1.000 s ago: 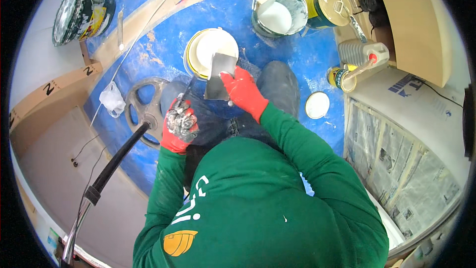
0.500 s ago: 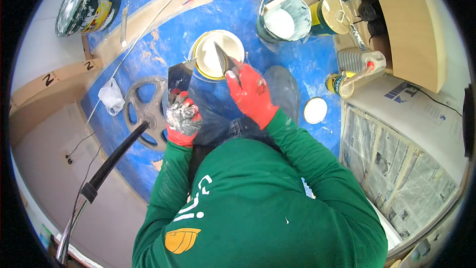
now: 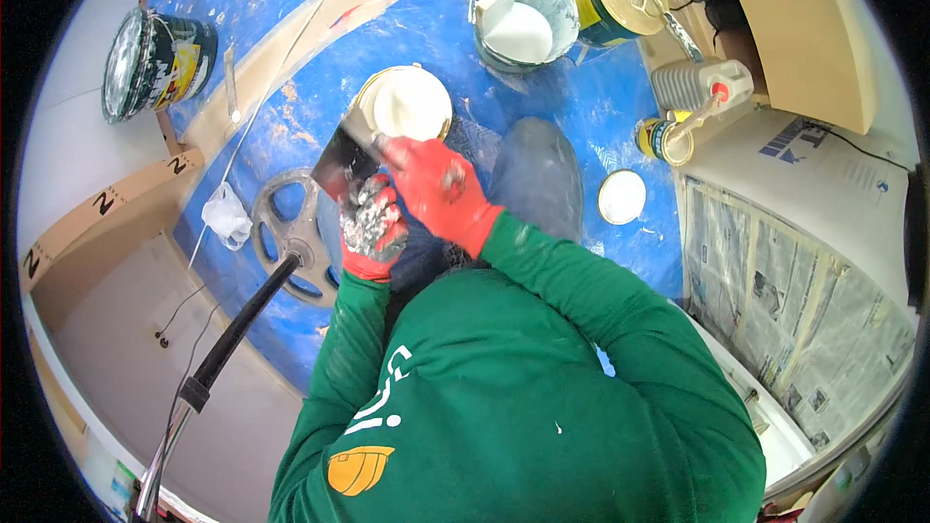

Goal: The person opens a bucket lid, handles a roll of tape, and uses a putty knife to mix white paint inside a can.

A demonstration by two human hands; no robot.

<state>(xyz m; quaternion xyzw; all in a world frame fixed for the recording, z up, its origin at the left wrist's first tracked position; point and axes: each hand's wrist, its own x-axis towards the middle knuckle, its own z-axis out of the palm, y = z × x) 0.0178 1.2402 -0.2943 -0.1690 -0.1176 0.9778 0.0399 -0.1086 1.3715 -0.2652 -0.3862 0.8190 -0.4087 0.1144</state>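
My left hand (image 3: 375, 230), in a red glove smeared with white paste, is closed round the handle of a wide putty knife (image 3: 339, 167). That knife's broad blade points up and to the left. My right hand (image 3: 444, 189), in a red glove with less white on it, grips a narrower putty knife (image 3: 357, 130). Its blade lies against or just over the wide blade's upper edge; blur hides the exact contact. Just beyond both hands stands an open tub of white paste (image 3: 415, 102), its near left rim partly covered by the narrow knife.
A bucket of white liquid (image 3: 528, 34) stands behind, beside a lidded can (image 3: 620, 0). A round white lid (image 3: 621, 197) lies on the blue floor sheet (image 3: 620, 271). To my left are a wheel-like metal base with a pole (image 3: 262, 281), a plastic bag (image 3: 227, 216) and a dark bucket (image 3: 160, 68).
My right hand has moved left and down from over the tub, bringing the narrow knife to the wide blade. The wide knife has tilted further left. The whole view has shifted slightly.
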